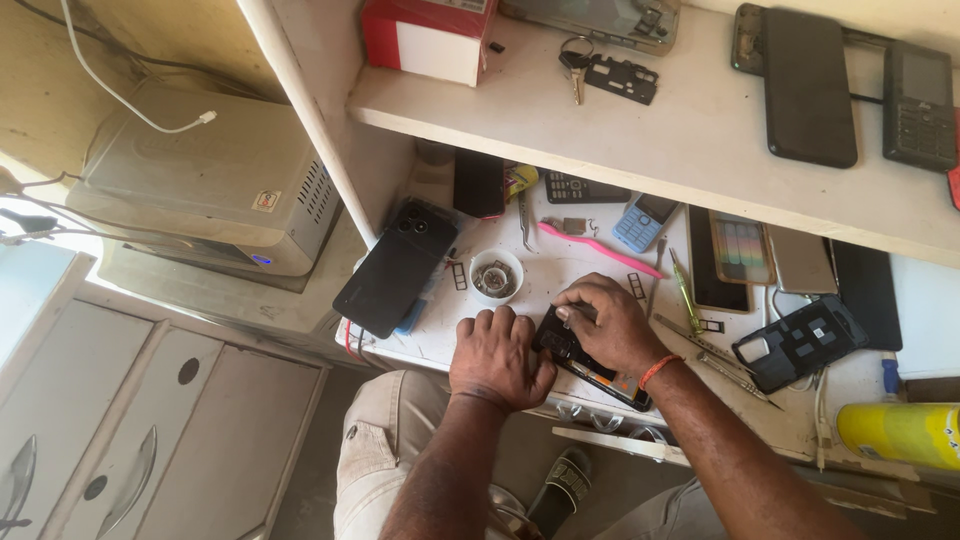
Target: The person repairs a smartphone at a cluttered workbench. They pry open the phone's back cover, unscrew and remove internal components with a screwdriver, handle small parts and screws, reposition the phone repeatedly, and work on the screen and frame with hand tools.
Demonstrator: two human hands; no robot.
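Two hands work on one opened phone at the near edge of the white worktable. The left hand is curled with its fingers bent down, knuckles up, pressing against the phone's left end. The right hand lies over the phone's upper part, fingers closed around a thin metal tool whose tip points down into the phone; the phone's lower end sticks out below the palm. One orange band circles the right wrist.

Just beyond the left fingertips sits one small round white dish with tiny parts inside. Left of that dish leans one black phone, back side up. Right of the right fingers lie one yellow-green screwdriver and one pair of tweezers, then one black phone frame. Beyond the right fingers lies one pink pry tool, and past it one light blue keypad phone.

Farthest off, on the shelf above, rest one red and white box, one set of keys, one dark flat phone and one dark keypad phone.
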